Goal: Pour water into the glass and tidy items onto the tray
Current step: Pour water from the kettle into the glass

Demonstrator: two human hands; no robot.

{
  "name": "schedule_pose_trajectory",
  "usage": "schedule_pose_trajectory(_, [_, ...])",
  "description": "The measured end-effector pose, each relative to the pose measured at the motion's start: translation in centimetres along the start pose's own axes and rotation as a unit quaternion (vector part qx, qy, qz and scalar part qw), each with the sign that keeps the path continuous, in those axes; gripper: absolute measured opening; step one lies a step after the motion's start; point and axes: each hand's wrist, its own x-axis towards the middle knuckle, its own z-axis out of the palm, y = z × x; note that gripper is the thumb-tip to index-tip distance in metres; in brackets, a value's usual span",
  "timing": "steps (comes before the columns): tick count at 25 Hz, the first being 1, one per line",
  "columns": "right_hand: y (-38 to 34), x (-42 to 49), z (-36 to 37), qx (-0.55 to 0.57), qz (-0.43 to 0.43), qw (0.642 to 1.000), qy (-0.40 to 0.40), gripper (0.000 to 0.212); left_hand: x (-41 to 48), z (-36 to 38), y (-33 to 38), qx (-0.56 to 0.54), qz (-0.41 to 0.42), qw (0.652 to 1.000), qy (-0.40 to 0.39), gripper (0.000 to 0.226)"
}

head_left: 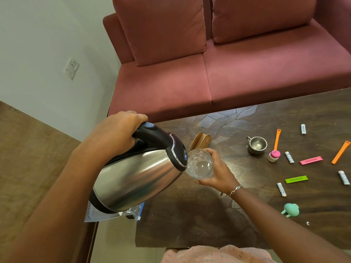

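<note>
Left hand (121,130) is closed around the black handle of a steel kettle (136,177). Kettle is lifted off the table and tipped to the right, spout end against the rim of the glass (199,164). Right hand (218,171) grips the glass from its right side, fingers curled round the wall, thumb on the near side; a thin bracelet (235,190) sits on that wrist. Glass is tilted toward the kettle, near the left part of the dark wooden table (190,224). Water stream itself cannot be made out; glass interior looks clear, level not readable.

Just beyond the glass, a brown wooden holder (201,141) stands on the table. A clear plastic bag (114,213) lies under the kettle at the table's left edge, partly overhanging.

Right half of the table, items scattered and apart from one another: small steel cup (256,145); orange clip (277,139) with its near end touching a pink-capped small bottle (273,155); second orange clip (341,151) further right; pink clip (311,160); green clip (296,179); four white batteries, one far (303,129), one beside the bottle (289,157), one at the right edge (343,177), one near (281,189). A teal rounded object (291,209) lies nearest on the right.

No tray identifiable in view. A red sofa (247,73) stands beyond the table.
</note>
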Motion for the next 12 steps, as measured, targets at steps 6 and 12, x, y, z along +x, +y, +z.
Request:
schedule_pose_trajectory(6, [-0.2,0.0,0.0,0.006,-0.008,1.0,0.0,0.091,-0.8,0.5,-1.0,-0.03,-0.008,0.999,0.012,0.033])
schedule_pose_trajectory(12, [-0.9,0.5,0.5,0.014,-0.02,1.0,0.001,0.093,-2.6,2.0,-3.6,-0.098,-0.019,0.995,0.003,0.037])
